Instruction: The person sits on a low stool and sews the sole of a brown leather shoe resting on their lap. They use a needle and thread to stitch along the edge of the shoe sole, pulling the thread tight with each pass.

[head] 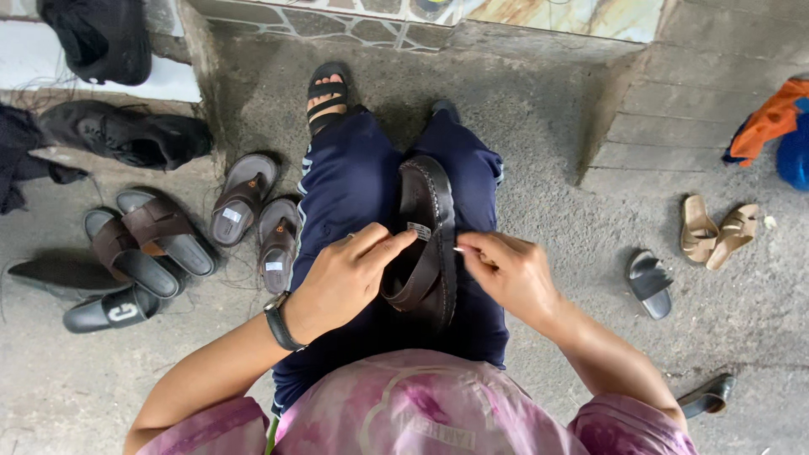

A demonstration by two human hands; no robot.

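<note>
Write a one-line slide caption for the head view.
Seated on concrete, left hand and right hand hold a dark brown sandal on the lap, slippers lying alongside.

- The concrete floor [548, 152] was grey, rough and stained
- On its left lay a grey slide pair [257, 219], a brown slide pair [147, 240] and one black slide [109, 310]
- On its right lay a tan sandal pair [718, 232], a single grey slide [650, 284] and a black shoe [706, 396] near the frame edge
- A black lace-up shoe [126, 133] rested on the raised ledge [50, 158] at upper left
</note>
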